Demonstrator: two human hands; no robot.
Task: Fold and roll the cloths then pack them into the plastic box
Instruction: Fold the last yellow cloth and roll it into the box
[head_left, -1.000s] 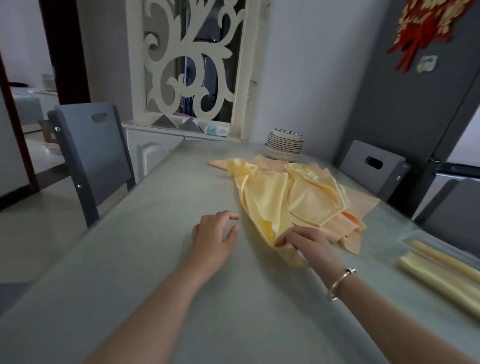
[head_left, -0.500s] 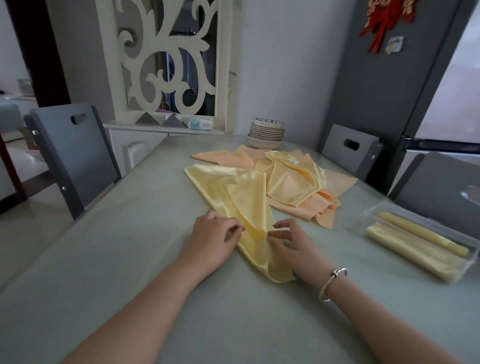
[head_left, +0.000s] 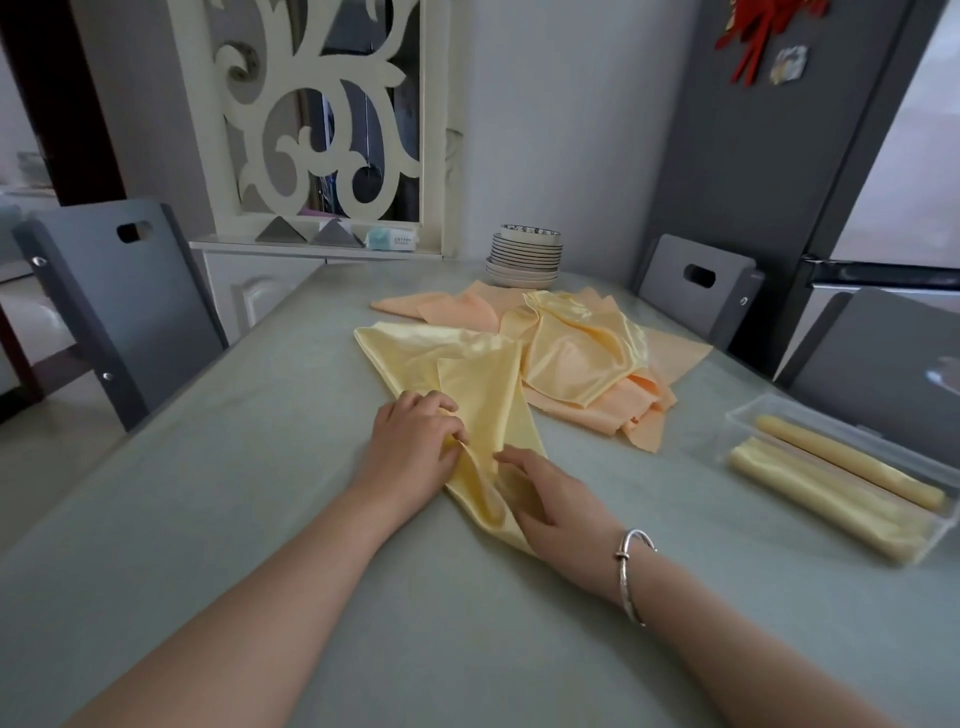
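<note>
Fingers (head_left: 447, 441) of the left hand (head_left: 410, 452) curl narrow on the near edge of the yellow cloth (head_left: 467, 379), pinching up a small ridge of satin, while the right hand (head_left: 556, 499) lies flatter, its fingers (head_left: 511, 457) spread a little and pressing the fabric to the surface (head_left: 260, 493). The cloth lies between the two hands, one pointed corner towards the person, the rest fanned away in loose, uneven layers with one flap already turned over.

The step in hand looks like squaring this cloth into a neat fold before rolling. To do it well, the pinch should carry the edge across in one straight line, with the right palm holding the lower layer so the slippery satin does not creep. Smoothing outward from the crease before letting go should drive out the puffed ridge near the fingers; a trapped bulge would make a lumpy roll.

Beyond, a pile (head_left: 576, 353) of yellow and peach cloths waits, touching the far edge of this one. To the right, well apart, the box (head_left: 748, 415) holds rolls (head_left: 810, 493) side by side, so the new roll should match their slimness. Plates (head_left: 524, 257) are stacked at the far end.
</note>
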